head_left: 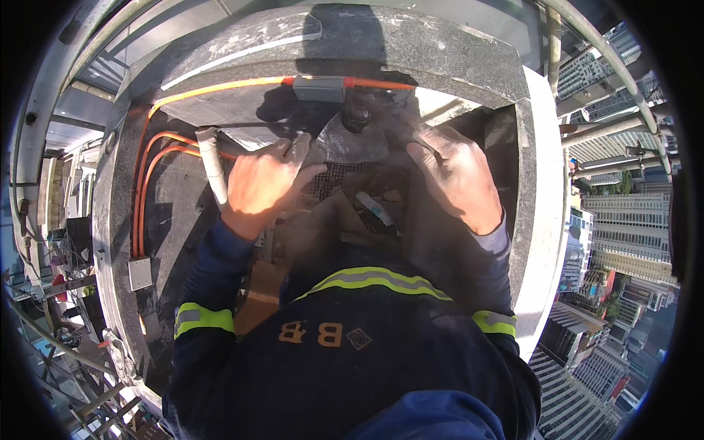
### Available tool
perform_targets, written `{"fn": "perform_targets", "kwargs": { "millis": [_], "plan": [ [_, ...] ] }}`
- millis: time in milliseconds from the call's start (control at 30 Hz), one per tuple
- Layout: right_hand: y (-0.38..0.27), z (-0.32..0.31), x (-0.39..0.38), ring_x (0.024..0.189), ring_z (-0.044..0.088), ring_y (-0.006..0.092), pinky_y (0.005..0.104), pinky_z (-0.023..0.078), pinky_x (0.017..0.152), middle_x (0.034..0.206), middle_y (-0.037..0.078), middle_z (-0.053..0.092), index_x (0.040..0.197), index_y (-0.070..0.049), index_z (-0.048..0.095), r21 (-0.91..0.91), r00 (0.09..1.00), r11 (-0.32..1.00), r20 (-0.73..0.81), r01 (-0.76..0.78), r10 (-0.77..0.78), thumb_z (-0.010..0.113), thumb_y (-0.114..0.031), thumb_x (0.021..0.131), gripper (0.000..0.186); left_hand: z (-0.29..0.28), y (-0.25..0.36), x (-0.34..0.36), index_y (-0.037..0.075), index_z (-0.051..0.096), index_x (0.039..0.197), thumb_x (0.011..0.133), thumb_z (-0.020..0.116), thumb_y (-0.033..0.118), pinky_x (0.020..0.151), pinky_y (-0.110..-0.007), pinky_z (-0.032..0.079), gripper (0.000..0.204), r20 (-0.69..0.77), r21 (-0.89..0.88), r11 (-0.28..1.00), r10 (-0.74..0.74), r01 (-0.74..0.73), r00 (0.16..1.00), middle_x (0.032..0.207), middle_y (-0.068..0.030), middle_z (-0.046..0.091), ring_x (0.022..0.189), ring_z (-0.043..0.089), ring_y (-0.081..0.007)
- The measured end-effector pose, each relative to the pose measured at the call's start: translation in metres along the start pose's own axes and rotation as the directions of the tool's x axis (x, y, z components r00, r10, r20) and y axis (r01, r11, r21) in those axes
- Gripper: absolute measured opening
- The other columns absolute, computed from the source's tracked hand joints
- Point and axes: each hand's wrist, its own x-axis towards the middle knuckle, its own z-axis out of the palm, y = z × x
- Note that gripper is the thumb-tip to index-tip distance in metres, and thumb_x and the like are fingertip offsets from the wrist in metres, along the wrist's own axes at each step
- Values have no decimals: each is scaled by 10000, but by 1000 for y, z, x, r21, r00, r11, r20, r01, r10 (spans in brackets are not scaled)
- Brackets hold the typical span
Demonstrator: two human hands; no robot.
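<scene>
My left hand (271, 180) is at the left of a dusty grey plate (350, 148), fingers bent and thumb held toward it; what they hold, if anything, I cannot make out. My right hand (451, 172) is at the plate's right, fingers curled and thumb bent in, blurred by pale dust around the fingertips. A dark rounded fitting (357, 116) sits at the plate's top. A grey junction box (319, 89) on orange conduit (220, 87) is above. A pale tube (213, 165) leans left of my left hand. Below lie wire mesh (334, 176) and a white tube (374, 209).
I am inside a concrete-edged recess (477, 66) high above buildings (631, 235). Scaffold poles (616, 132) surround it. A small grey box (140, 273) ends the looped orange conduits at left. A brown board (260, 286) lies beside my body.
</scene>
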Motion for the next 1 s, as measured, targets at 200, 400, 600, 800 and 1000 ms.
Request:
{"fn": "perform_targets", "kwargs": {
  "millis": [200,400,600,800,1000],
  "plan": [
    [-25,21,0,855,687,275,381,573,658,1022,96,637,1318,-206,670,-433,988,889,30,150,-152,778,-111,820,518,-3,-34,3,28,703,1137,858,751,420,572,-382,525,484,-18,-153,985,-88,84,996,821,-115,695,657,679,-311],
    [-50,20,17,785,696,283,382,574,673,1043,85,653,1266,-216,706,-344,987,932,148,114,-66,776,-118,814,468,20,-56,-9,48,678,1152,887,702,450,572,-395,541,482,8,-199,980,-22,24,1000,824,-100,672,678,682,-302],
    [-63,6,21,770,700,286,401,558,655,1032,72,668,1245,-191,717,-320,983,945,182,68,-9,751,-128,839,413,29,-51,-10,64,666,1146,905,673,469,570,-388,547,471,-11,-243,970,-12,9,1000,766,-82,639,675,680,-295],
    [-61,-3,18,818,655,319,414,524,711,1026,87,632,1261,-162,699,-327,948,940,319,101,9,739,-49,821,456,24,-44,-9,66,667,1150,899,680,464,561,-376,542,471,-48,-234,972,9,-20,999,757,-71,634,660,676,-289],
    [-56,-12,12,817,659,293,388,526,717,1012,93,645,1290,-152,687,-214,968,974,251,81,-25,737,-16,822,490,17,-34,-9,65,678,1158,884,696,458,556,-372,534,479,-65,-220,974,34,-47,997,767,-73,636,652,672,-283]
  ]
}}
